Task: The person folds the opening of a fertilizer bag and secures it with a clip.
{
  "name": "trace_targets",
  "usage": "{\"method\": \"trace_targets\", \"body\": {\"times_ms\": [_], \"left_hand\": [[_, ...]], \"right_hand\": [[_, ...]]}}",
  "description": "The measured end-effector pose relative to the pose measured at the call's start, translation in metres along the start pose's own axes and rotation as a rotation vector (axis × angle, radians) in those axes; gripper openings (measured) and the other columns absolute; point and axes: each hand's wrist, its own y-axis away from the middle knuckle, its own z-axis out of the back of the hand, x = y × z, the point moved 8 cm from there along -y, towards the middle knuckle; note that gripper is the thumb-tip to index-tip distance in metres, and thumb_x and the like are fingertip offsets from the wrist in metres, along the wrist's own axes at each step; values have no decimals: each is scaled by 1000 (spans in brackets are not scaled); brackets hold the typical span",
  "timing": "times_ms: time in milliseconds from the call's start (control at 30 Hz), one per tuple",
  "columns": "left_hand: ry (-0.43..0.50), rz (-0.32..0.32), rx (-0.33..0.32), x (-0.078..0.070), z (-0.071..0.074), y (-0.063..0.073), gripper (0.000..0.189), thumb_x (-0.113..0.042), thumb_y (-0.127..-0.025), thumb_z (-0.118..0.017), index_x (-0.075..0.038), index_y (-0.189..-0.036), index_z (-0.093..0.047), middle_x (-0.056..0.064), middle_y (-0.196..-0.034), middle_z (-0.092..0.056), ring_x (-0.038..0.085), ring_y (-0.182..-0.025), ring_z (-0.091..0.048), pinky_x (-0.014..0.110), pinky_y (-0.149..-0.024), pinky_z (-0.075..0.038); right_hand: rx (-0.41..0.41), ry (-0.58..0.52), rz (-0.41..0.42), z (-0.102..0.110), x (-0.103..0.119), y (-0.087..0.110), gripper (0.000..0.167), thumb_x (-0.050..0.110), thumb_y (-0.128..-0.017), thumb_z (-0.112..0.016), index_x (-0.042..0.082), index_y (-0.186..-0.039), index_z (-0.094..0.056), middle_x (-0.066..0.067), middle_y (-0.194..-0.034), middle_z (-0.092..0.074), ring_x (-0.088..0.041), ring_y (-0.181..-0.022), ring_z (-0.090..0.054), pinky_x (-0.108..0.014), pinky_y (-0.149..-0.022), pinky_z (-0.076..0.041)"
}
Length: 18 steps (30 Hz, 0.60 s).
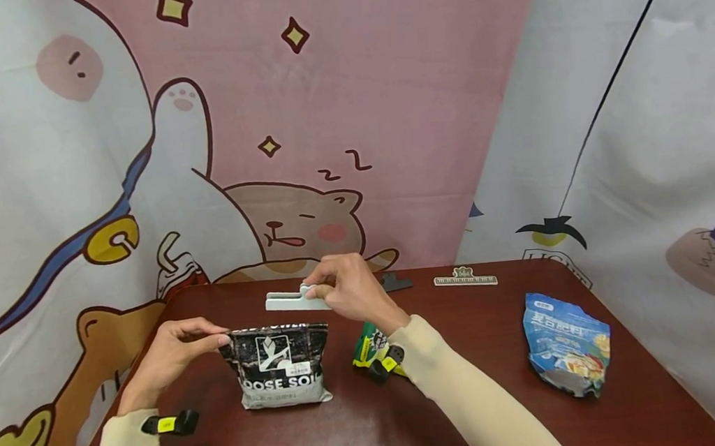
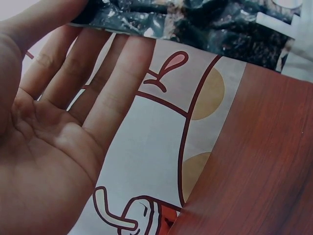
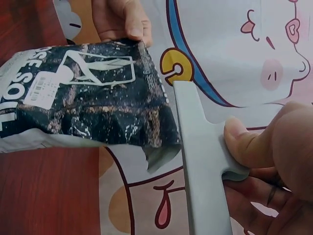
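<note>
A black and white bag of loose soil (image 1: 283, 369) stands upright on the dark red table. My left hand (image 1: 175, 353) pinches its upper left corner between thumb and fingers. The right wrist view shows the bag (image 3: 93, 98) sideways, its top edge close to the clip. My right hand (image 1: 350, 286) pinches the handle of a long pale grey bag clip (image 1: 288, 301) behind and above the bag. In the right wrist view the clip (image 3: 198, 147) lies alongside the bag's top edge; whether they touch I cannot tell.
A green and yellow packet (image 1: 367, 345) lies partly hidden behind my right wrist. Farther back are a dark clip (image 1: 396, 282) and a clip with a piano-key pattern (image 1: 465, 279). A blue bag (image 1: 567, 343) sits at the right. Cartoon-printed curtain (image 1: 386, 109) surrounds the table (image 1: 458, 383).
</note>
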Motion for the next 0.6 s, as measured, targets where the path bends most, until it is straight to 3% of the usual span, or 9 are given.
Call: {"method": "trace_targets", "body": {"times_ms": [400,600], "left_hand": [[25,0,5,0,0,0,19,-18,-94,-76,-4,-106,-79,-2,-90,-77,17,-82,-71,31,-74,-57],[50,-11,14,0,-1,-1,18,-16,-93,-76,-3,-105,-79,-4,-90,-77,18,-81,-72,31,-73,-59]], "right_hand": [[24,-9,41,-1,15,10,4,15,-87,-82,13,-91,-83,6,-77,-71,-4,-53,-48,-18,-52,-32],[35,20,55,-5,21,12,3,15,-88,-81,13,-91,-83,6,-78,-71,-3,-54,-49,-17,-51,-32]]}}
